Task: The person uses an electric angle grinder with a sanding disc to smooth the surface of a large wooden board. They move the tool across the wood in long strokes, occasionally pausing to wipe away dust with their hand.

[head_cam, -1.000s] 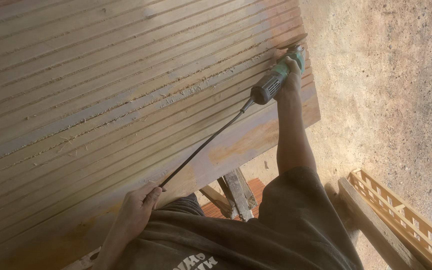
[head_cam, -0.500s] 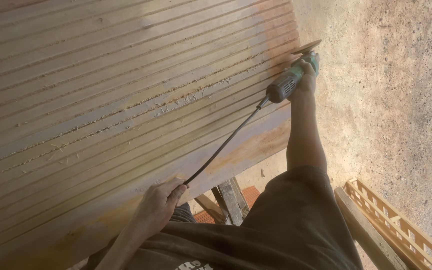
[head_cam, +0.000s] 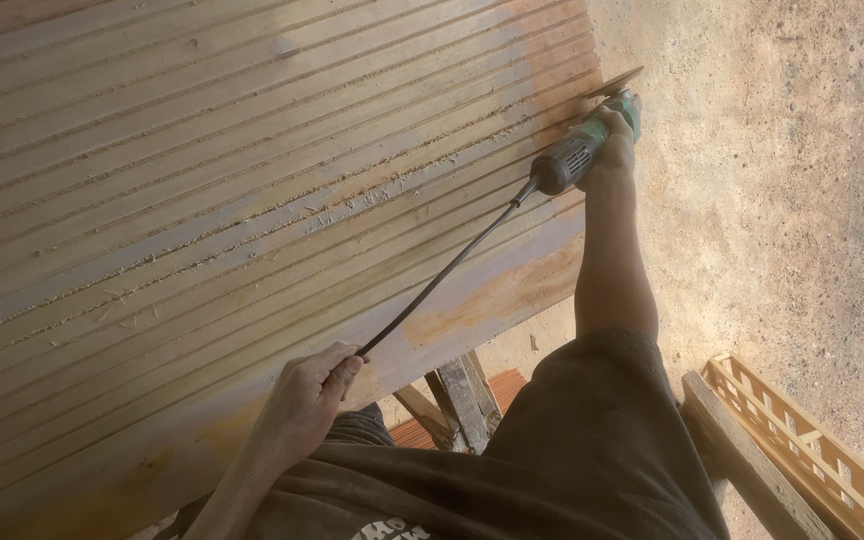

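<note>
Grinder at the far corner of the grooved board.
Head view: right hand (head_cam: 614,150) wrapped tight around green angle grinder (head_cam: 584,143), disc at grooved wooden board (head_cam: 252,200) end edge; left hand (head_cam: 310,395) pinches black cord (head_cam: 442,275) at the board's near edge.

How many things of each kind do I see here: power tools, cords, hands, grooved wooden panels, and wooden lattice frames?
Power tools: 1, the green angle grinder in the right hand
Cords: 1, the black cord
Hands: 2, with the left hand holding the cord
Grooved wooden panels: 1
Wooden lattice frames: 1
Total: 6
</note>
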